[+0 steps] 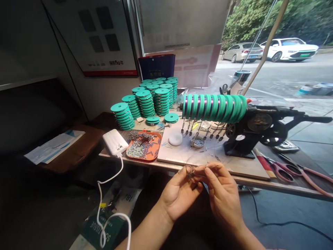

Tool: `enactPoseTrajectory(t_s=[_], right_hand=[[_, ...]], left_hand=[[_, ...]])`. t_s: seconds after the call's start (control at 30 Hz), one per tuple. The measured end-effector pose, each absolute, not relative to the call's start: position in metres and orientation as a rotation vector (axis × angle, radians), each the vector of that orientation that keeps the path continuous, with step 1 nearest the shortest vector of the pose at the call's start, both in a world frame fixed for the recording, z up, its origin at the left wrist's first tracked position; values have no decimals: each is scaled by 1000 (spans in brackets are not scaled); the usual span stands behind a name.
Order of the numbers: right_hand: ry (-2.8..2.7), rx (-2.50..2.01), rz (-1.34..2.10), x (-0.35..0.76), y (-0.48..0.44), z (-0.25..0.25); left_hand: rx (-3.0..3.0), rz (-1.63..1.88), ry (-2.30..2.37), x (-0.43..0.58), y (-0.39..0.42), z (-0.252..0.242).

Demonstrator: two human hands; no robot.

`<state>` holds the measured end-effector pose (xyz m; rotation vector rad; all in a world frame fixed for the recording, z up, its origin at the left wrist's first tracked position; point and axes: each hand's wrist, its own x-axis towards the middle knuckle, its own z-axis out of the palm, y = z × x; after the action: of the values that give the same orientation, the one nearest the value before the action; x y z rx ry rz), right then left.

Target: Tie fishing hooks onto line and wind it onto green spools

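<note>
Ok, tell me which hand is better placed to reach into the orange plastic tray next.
Probably the left hand: it is nearer the tray; the right hand is farther, though both handle small dark wiry pieces.

The 2 hands (pixel 178 198) are bare, as are the 2 visible forearms (pixel 149 225).
</note>
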<state>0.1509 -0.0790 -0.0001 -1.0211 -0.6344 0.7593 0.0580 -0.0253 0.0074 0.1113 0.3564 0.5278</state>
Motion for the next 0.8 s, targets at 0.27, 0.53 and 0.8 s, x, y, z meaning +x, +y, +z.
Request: enactPoseTrajectory(t_s=[0.27, 0.53, 0.8], right_hand=[[-1203, -1273, 147, 146, -88, -5], [-1537, -1306, -52, 151, -88, -2], [-1892, -1490, -163, 181, -79, 38]], left_hand=[[-9, 682, 476, 59, -31, 9], [39, 710, 513, 52, -36, 16], [724, 864, 522, 35, -22, 25]])
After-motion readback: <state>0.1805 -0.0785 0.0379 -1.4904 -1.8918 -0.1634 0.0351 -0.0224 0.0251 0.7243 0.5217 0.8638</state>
